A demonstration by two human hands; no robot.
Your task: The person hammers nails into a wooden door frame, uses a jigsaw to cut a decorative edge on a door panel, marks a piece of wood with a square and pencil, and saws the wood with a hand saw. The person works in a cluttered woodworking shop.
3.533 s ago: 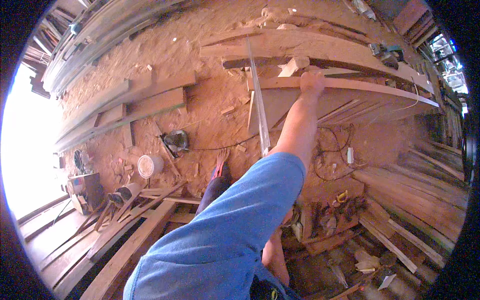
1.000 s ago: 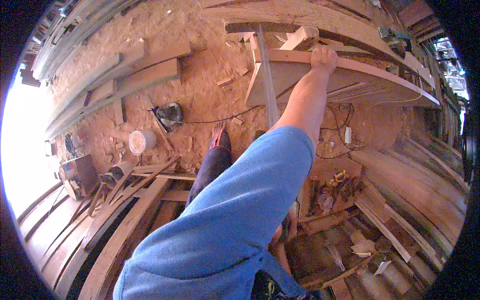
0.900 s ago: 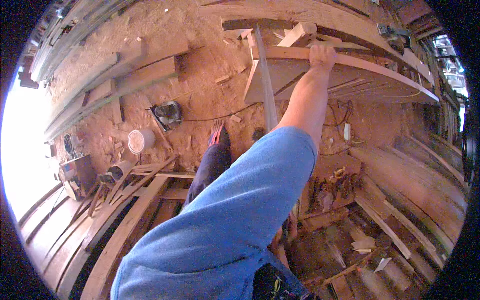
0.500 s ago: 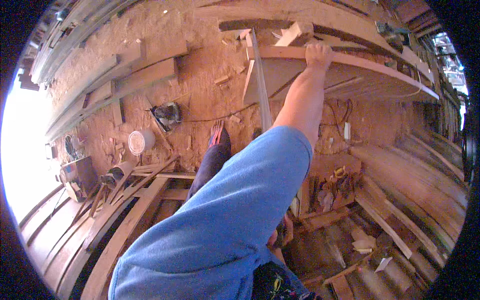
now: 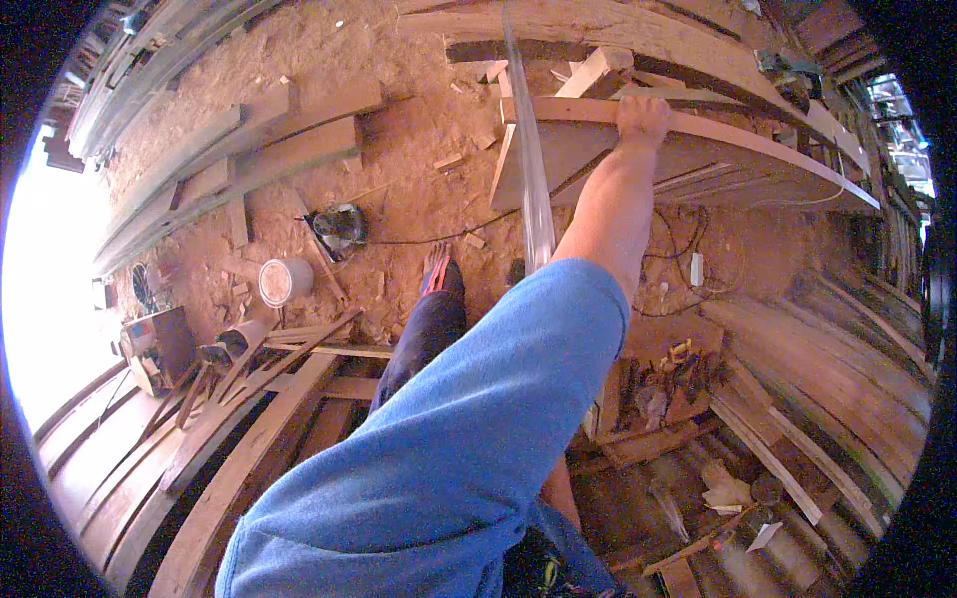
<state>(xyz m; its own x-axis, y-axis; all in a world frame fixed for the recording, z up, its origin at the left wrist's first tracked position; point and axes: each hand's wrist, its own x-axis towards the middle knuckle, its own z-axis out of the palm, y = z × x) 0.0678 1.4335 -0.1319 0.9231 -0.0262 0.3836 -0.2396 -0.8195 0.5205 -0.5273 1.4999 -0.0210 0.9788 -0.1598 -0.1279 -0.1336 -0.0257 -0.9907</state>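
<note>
My left arm, in a blue sleeve, reaches across to a long wooden board (image 5: 758,146) that stands on edge. My left hand (image 5: 643,118) is wrapped over its upper edge. Near the board's left end a long, narrow handsaw blade (image 5: 532,169) crosses it, running from behind my sleeve to the top of the picture. The sleeve covers the saw's handle and my right hand's fingers. Only a bit of my right forearm (image 5: 561,495) shows below the sleeve; half a second ago that hand was closed round a dark handle there.
A block (image 5: 598,72) and long planks lie behind the board. On the dirt floor are a power tool (image 5: 337,231) with a cable, a white bucket (image 5: 285,282) and stacked planks (image 5: 289,169). To the right stands a wooden box of tools (image 5: 663,384). My bare foot (image 5: 439,264) is left of the saw.
The saw blade has slid forward, its far end now past the board to the top of the picture. My right hand has gone forward behind the sleeve. My left hand keeps its hold.
</note>
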